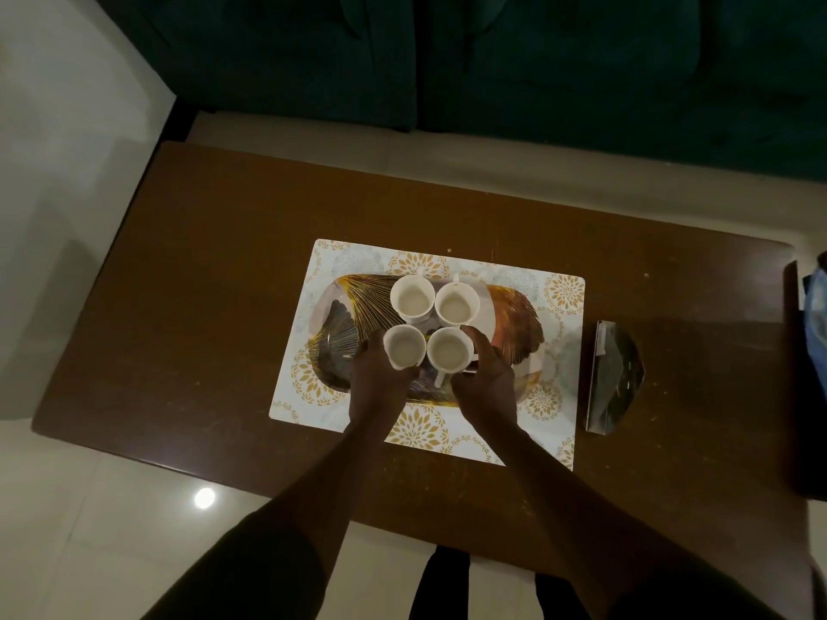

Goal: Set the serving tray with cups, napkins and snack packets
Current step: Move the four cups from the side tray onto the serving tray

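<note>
An oval serving tray (514, 324) with a gold leaf pattern lies on a white placemat (564, 297). Several white cups stand on it in a tight cluster: a far left cup (412, 297), a far right cup (456, 303), a near left cup (404, 346) and a near right cup (449, 354). My left hand (380, 378) is wrapped around the near left cup. My right hand (485, 373) grips the near right cup from its right side. All the cups look empty. No napkins or snack packets are on the tray.
The placemat lies on a brown wooden table (201, 284). A shiny metal napkin holder (613, 378) stands to the right of the mat. A dark green sofa (492, 60) runs behind the table. A blue object (816, 315) shows at the right edge.
</note>
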